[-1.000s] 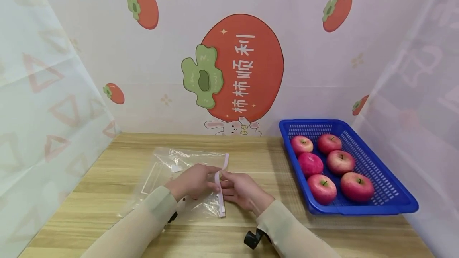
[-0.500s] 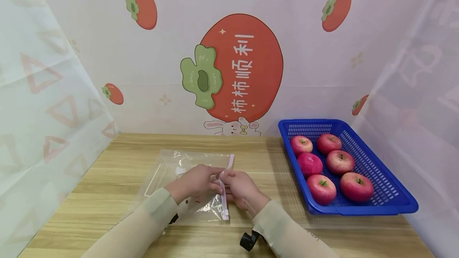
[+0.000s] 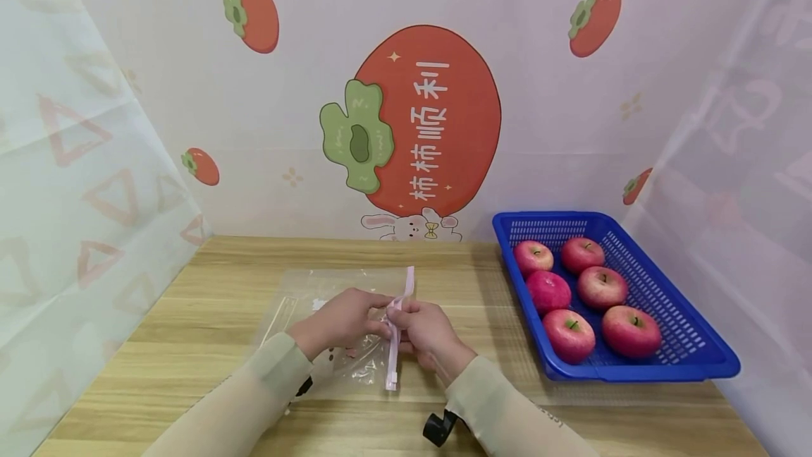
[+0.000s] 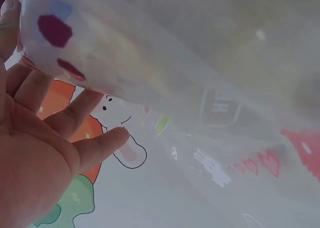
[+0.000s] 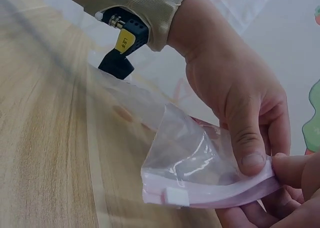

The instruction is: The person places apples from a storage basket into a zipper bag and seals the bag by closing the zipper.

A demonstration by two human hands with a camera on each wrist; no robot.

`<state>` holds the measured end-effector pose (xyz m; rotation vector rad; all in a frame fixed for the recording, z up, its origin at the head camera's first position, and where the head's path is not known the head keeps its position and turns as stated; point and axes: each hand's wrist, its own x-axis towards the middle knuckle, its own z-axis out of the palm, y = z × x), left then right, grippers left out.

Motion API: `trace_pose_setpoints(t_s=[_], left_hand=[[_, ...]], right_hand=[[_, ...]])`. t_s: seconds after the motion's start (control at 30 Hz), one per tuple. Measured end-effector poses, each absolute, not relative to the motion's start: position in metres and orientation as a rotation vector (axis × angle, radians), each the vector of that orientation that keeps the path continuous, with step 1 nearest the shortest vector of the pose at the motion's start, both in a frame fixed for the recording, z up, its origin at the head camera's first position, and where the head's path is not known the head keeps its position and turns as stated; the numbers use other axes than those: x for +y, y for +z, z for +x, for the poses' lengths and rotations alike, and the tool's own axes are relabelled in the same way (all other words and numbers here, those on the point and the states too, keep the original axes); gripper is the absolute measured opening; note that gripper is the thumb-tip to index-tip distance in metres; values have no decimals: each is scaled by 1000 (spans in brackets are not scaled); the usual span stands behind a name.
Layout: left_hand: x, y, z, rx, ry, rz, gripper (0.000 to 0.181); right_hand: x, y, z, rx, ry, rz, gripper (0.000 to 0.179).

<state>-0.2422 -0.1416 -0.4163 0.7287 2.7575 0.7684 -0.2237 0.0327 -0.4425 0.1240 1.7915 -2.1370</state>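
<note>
A clear zip bag with a pink zip strip and printed figures lies in front of me, its strip toward the right. My left hand pinches the bag just at the strip, thumb on top in the right wrist view. From the other side my right hand pinches the same strip between thumb and fingers. The white slider sits at the strip's near end. In the left wrist view the bag's film spreads over the left hand's fingers.
To the right stands a blue plastic basket with several red apples in it. The wooden table meets a printed cloth backdrop at the back, with cloth on both sides.
The bag and both hands have shifted slightly, first right, then the strip a little back left. Both hands stay at the strip; the basket and apples have not moved.
</note>
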Motion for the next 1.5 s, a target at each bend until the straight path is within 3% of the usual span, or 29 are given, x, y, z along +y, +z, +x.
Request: trace_pose_setpoints(t_s=[0.17, 0.37, 0.6, 0.73, 0.83, 1.0, 1.1, 1.3, 1.5], left_hand=[[-145, -417, -243, 2756, 805, 719, 54], [-155, -408, -245, 2808, 871, 731, 47], [-175, -388, -249, 2883, 995, 688, 20], [-181, -380, -251, 2925, 1039, 662, 16], [-182, -378, -250, 2925, 1044, 675, 18], [-179, -381, -247, 2917, 1055, 783, 20], [-178, -381, -245, 2889, 1099, 856, 18], [-179, -373, -240, 2836, 1179, 905, 12], [-183, -366, -237, 2832, 1261, 848, 6]], right_hand=[[36, -442, -223, 1703, -2142, 137, 27], [43, -447, -225, 1850, -2046, 141, 19], [49, -455, -225, 2120, -1848, 131, 8], [51, -454, -224, 2343, -1690, 65, 12], [50, -449, -222, 2697, -1455, -170, 24], [48, -441, -222, 3035, -935, -1103, 15], [48, -438, -223, 2913, -644, -1487, 29], [47, -438, -222, 2818, -230, -1529, 51], [47, -436, -222, 2845, -29, -1410, 40]])
